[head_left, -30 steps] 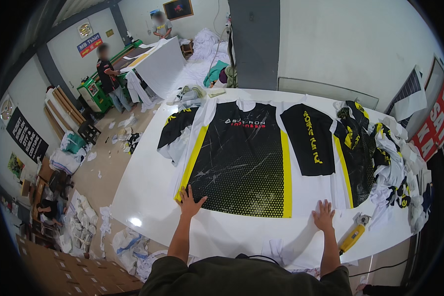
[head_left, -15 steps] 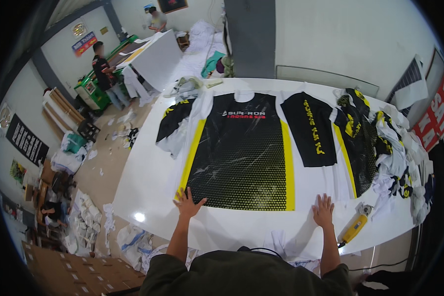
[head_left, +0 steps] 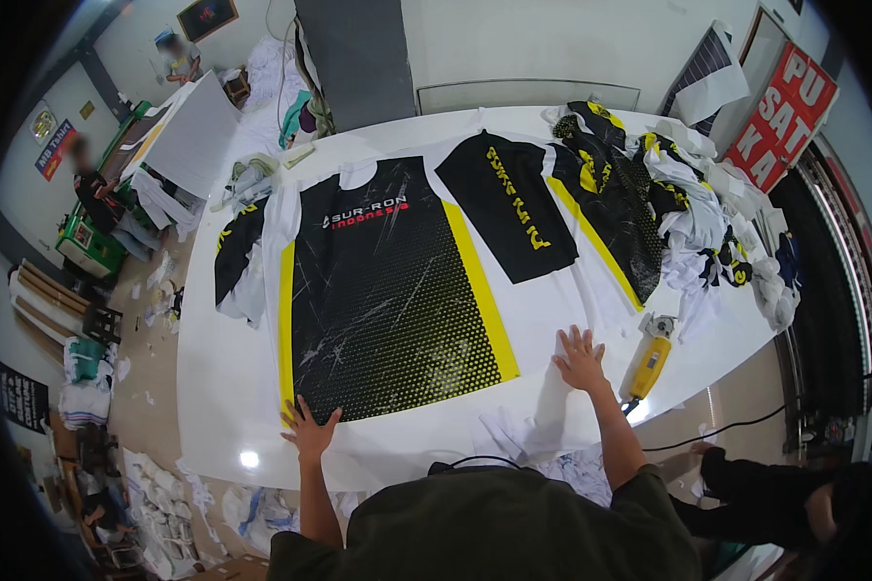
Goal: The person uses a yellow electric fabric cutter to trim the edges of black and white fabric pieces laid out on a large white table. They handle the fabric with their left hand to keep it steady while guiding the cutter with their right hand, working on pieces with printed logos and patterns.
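A black jersey panel (head_left: 388,290) with yellow side stripes and a dotted fade lies flat in the middle of the table. At its lower left corner, my left hand (head_left: 310,429) rests with spread fingers, the tips touching the edge. My right hand (head_left: 581,360) lies palm down and spread, to the right of the panel's lower right corner, on a white surface. A yellow handheld electric cutter (head_left: 652,360) with a round head lies just right of it. Beyond that hand is a black sleeve piece (head_left: 507,208) with yellow lettering.
The white table (head_left: 225,387) carries another black-and-yellow piece (head_left: 606,213), a heap of cut fabric (head_left: 693,213) at right and a dark sleeve piece (head_left: 237,252) at left. A cable (head_left: 727,426) trails right. Two people (head_left: 102,198) stand at a far machine; someone's dark-clothed leg (head_left: 746,479) shows lower right.
My view has swung to the right, so the table and pieces sit further left. Both hands stay spread at about the same places beside the panel. Dark-clothed legs show more at lower right.
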